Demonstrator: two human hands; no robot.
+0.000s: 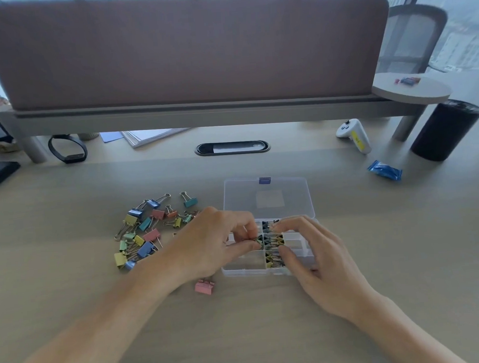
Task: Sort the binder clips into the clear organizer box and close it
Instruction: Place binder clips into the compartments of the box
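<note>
Left hand [216, 239] was pinching a small clip [258, 240] right over the clear organizer box [238, 269], middle compartments. Right hand [321, 260] sat just beside that pinch, fingers bent over the filled column, couldn't tell if it gripped anything. Loose clip pile [143, 232] lay left of the pinch, pink clip [204, 287] near the wrist. Lid [267, 199] tab text unreadable.

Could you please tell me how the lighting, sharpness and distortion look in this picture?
Head view: soft, even daylight, only faint shadows, no harsh glare; wide-angle lens bows the divider panel; small clips in the organizer box look smeared, as does the clip the left hand pinches.
</note>
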